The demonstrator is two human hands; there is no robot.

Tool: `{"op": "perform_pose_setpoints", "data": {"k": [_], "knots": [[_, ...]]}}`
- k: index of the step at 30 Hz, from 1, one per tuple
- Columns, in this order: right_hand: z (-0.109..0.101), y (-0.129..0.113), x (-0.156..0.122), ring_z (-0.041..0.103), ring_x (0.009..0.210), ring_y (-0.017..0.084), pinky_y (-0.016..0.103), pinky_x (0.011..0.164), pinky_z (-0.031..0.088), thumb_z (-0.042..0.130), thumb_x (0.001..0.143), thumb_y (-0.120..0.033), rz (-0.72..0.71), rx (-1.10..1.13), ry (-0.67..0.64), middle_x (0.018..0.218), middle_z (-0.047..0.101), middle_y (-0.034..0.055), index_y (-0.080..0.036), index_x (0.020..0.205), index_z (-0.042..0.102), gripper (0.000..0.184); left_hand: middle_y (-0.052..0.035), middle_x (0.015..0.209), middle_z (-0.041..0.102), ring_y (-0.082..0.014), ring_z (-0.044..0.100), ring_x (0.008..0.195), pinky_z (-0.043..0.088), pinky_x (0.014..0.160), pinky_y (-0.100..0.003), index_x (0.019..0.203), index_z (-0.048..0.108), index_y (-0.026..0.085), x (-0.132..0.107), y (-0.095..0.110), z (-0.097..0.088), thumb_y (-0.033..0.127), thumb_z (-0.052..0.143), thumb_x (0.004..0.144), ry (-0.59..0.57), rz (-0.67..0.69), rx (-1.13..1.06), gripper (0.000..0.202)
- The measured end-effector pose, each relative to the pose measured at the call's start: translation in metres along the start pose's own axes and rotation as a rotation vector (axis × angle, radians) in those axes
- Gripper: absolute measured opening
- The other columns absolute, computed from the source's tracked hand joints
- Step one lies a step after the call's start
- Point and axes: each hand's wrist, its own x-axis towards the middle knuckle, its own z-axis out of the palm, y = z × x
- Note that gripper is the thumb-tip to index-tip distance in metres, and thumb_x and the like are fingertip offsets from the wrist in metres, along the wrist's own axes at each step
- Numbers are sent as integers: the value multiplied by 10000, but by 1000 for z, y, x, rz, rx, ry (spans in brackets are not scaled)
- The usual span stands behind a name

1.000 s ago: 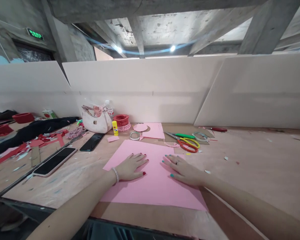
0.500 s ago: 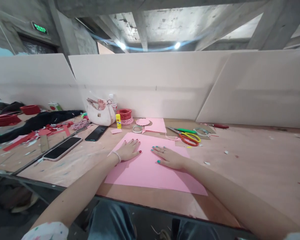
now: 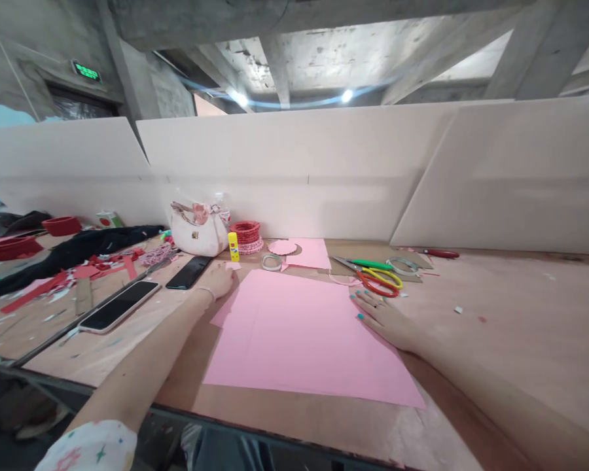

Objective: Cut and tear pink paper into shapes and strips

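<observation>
A large pink paper sheet (image 3: 299, 333) lies flat on the wooden table (image 3: 510, 314) in front of me. My left hand (image 3: 220, 280) is off the sheet at its far left corner, fingers bent together on a small pink paper scrap (image 3: 234, 266). Stretched out flat, my right hand (image 3: 383, 318) rests open on the sheet's right edge. Just beyond its fingertips lie scissors (image 3: 377, 278) with red, yellow and green handles.
Behind the sheet are a yellow glue stick (image 3: 233, 247), a tape roll (image 3: 271, 262), a pink scalloped disc (image 3: 282, 247), a red woven basket (image 3: 248, 233) and a white handbag (image 3: 199, 233). Two phones (image 3: 120, 306) (image 3: 189, 272) lie left. Red paper scraps (image 3: 78, 275) litter the far left. White boards wall the back.
Both hands have left the middle of the sheet. The left went forward and left to the small scrap; the right slid to the sheet's right edge.
</observation>
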Motion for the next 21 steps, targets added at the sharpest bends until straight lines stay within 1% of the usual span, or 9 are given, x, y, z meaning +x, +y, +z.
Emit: {"op": "perform_pose_setpoints", "data": {"k": [1,2,5,7,11,13,15,18,21], "knots": [[0,-2,-1,349,1295,283,491,1041,302,294,898,-453,12,7,10,1405,396,119,-174,1330,458,540,-108,1114,588,-217,545,1051,391,924,-429,1084,562,116,0,-6,2,375,438,916,-12,-14,9,333],[0,-3,-1,358,1291,279,484,1038,313,297,899,-450,25,16,19,1401,402,117,-174,1331,457,538,-105,1091,598,-207,555,1028,396,919,-414,1067,570,113,0,-11,4,356,432,920,-16,-25,18,315],[-1,-6,0,363,1289,271,464,1036,329,314,894,-452,55,47,37,1393,413,119,-157,1332,453,546,-126,1100,613,-196,563,1030,397,911,-336,1095,569,116,-3,-17,8,244,358,923,-3,-45,36,301],[0,-7,1,363,1289,268,446,1038,334,321,891,-452,71,64,40,1395,410,125,-133,1333,448,560,-132,1090,627,-205,589,993,417,861,-306,1130,555,121,-4,-17,8,233,326,910,14,-75,50,337],[1,-6,0,365,1289,262,437,1038,336,329,887,-448,87,83,44,1396,414,113,-149,1328,452,547,-159,1000,657,-256,622,908,433,779,-332,1079,586,109,-3,-16,4,299,315,902,29,-106,89,376],[1,-7,0,361,1292,255,430,1041,333,333,886,-445,84,89,43,1398,414,103,-159,1324,456,538,-161,956,666,-269,622,906,425,782,-346,1029,609,115,-3,-16,2,305,331,896,25,-76,104,362],[0,-7,0,363,1291,253,424,1042,333,335,884,-443,84,94,42,1397,415,107,-150,1322,456,540,-161,891,671,-276,623,880,417,778,-355,916,635,116,-3,-14,1,300,350,888,12,-38,117,341],[-2,-8,0,385,1275,268,443,1027,348,341,879,-440,88,102,42,1389,423,117,-142,1315,462,541,-179,798,660,-285,624,806,411,743,-371,761,625,97,-6,-10,-4,289,348,884,7,3,137,358],[-4,-8,-1,398,1264,282,460,1015,359,356,868,-437,87,109,48,1391,421,111,-157,1304,475,531,-190,772,643,-279,614,762,403,718,-376,751,602,85,-9,1,-15,295,298,901,48,37,143,399]]}}
